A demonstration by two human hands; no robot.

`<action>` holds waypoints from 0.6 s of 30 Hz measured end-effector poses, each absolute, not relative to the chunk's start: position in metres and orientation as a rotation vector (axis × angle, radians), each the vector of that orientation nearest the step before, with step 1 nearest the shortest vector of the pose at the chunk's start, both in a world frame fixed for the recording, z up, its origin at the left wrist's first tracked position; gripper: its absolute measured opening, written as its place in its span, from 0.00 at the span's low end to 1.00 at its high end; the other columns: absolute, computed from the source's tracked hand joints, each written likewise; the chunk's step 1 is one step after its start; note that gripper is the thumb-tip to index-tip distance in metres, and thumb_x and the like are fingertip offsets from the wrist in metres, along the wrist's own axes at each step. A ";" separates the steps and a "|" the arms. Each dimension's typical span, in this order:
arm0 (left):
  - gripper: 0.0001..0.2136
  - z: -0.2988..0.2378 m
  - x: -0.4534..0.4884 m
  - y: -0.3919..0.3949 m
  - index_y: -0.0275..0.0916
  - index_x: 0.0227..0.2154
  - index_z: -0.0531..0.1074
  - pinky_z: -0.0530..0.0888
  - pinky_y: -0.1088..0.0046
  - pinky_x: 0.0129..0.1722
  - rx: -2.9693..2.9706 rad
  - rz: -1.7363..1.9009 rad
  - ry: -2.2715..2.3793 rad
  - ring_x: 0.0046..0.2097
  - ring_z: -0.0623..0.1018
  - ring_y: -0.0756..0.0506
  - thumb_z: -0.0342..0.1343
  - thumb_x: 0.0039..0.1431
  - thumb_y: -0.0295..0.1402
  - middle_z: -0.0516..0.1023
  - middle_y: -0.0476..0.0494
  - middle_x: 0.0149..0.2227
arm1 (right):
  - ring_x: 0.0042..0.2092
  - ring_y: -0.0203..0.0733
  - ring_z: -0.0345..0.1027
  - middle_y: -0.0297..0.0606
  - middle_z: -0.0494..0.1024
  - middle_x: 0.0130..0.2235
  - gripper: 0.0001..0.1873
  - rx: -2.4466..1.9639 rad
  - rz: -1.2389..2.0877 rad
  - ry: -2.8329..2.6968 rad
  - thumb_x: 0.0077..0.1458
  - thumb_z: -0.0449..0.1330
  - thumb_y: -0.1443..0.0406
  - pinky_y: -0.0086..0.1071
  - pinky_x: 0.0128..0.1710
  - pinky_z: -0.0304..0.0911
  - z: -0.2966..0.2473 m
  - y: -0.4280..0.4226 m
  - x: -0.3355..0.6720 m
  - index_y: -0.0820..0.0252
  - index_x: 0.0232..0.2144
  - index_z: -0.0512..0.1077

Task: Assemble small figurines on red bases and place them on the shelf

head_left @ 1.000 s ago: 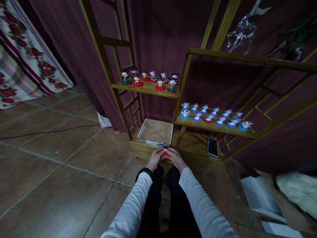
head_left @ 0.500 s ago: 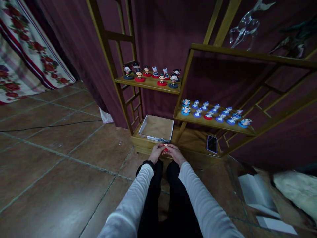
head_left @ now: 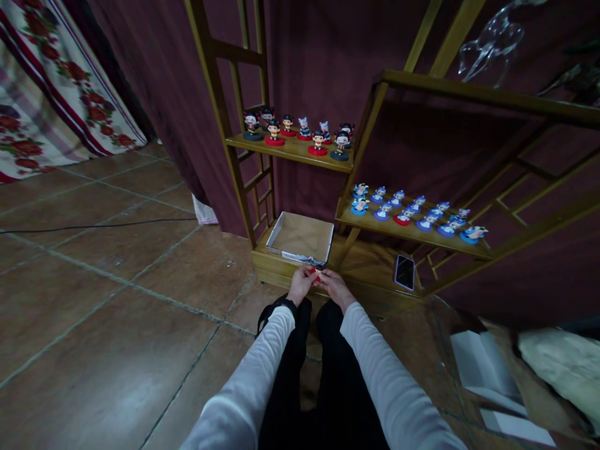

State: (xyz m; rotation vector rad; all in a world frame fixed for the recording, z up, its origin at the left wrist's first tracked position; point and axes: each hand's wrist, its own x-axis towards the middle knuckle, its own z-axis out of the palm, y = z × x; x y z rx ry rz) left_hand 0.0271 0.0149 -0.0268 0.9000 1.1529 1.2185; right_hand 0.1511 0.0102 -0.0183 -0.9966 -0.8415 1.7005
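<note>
My left hand [head_left: 300,284] and my right hand [head_left: 331,285] meet just in front of the wooden shelf unit's bottom board [head_left: 370,265]. Together they pinch a small figurine with a red base [head_left: 317,272], mostly hidden by my fingers. Just beyond them lies an open, empty cardboard box [head_left: 302,237]. Several figurines on red and dark bases [head_left: 300,133] stand on the upper left shelf. Several blue-based figurines [head_left: 415,212] and one red-based stand in rows on the lower right shelf.
A phone [head_left: 404,272] lies face up on the bottom board right of the box. White cartons [head_left: 487,369] and a pale bag [head_left: 562,362] lie on the tiled floor at right. A black cable [head_left: 94,226] crosses the floor left. A glass deer [head_left: 497,37] stands on top.
The view has shifted so the shelves sit further right and higher. My hands stay together on the small figurine, which shows less than before.
</note>
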 end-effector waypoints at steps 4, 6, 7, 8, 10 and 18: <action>0.13 -0.030 0.029 0.017 0.36 0.32 0.66 0.65 0.80 0.20 0.928 1.234 1.183 0.18 0.70 0.54 0.62 0.43 0.32 0.70 0.55 0.19 | 0.27 0.34 0.69 0.31 0.75 0.27 0.15 -1.018 1.666 -0.808 0.36 0.68 0.60 0.34 0.37 0.65 -0.019 0.011 0.150 0.60 0.28 0.72; 0.11 -0.029 0.029 0.017 0.35 0.31 0.66 0.65 0.79 0.19 0.935 1.202 1.157 0.18 0.70 0.53 0.60 0.46 0.33 0.70 0.53 0.18 | 0.27 0.34 0.69 0.32 0.76 0.27 0.15 -1.026 1.666 -0.799 0.36 0.68 0.60 0.34 0.37 0.65 -0.020 0.011 0.151 0.60 0.29 0.72; 0.10 -0.027 0.028 0.017 0.35 0.30 0.66 0.65 0.79 0.19 0.928 1.183 1.144 0.18 0.71 0.53 0.60 0.48 0.33 0.71 0.52 0.18 | 0.28 0.34 0.69 0.32 0.76 0.28 0.16 -1.032 1.666 -0.794 0.36 0.68 0.60 0.33 0.37 0.65 -0.020 0.012 0.151 0.60 0.29 0.73; 0.10 -0.026 0.028 0.016 0.34 0.30 0.66 0.65 0.79 0.19 0.915 1.165 1.138 0.18 0.71 0.53 0.59 0.48 0.34 0.71 0.52 0.17 | 0.28 0.34 0.70 0.32 0.76 0.28 0.16 -1.038 1.665 -0.791 0.36 0.68 0.60 0.33 0.37 0.65 -0.020 0.012 0.151 0.60 0.29 0.73; 0.09 -0.023 0.027 0.015 0.34 0.29 0.66 0.65 0.79 0.19 0.883 1.145 1.138 0.17 0.71 0.53 0.59 0.49 0.34 0.71 0.51 0.16 | 0.28 0.35 0.70 0.33 0.77 0.28 0.16 -1.045 1.665 -0.795 0.36 0.68 0.60 0.33 0.37 0.66 -0.020 0.012 0.151 0.60 0.29 0.73; 0.10 -0.021 0.026 0.014 0.33 0.28 0.68 0.65 0.80 0.19 0.837 1.142 1.138 0.17 0.71 0.53 0.61 0.47 0.33 0.70 0.51 0.16 | 0.29 0.36 0.71 0.35 0.78 0.29 0.15 -1.059 1.662 -0.802 0.35 0.69 0.60 0.34 0.37 0.67 -0.019 0.012 0.150 0.61 0.27 0.74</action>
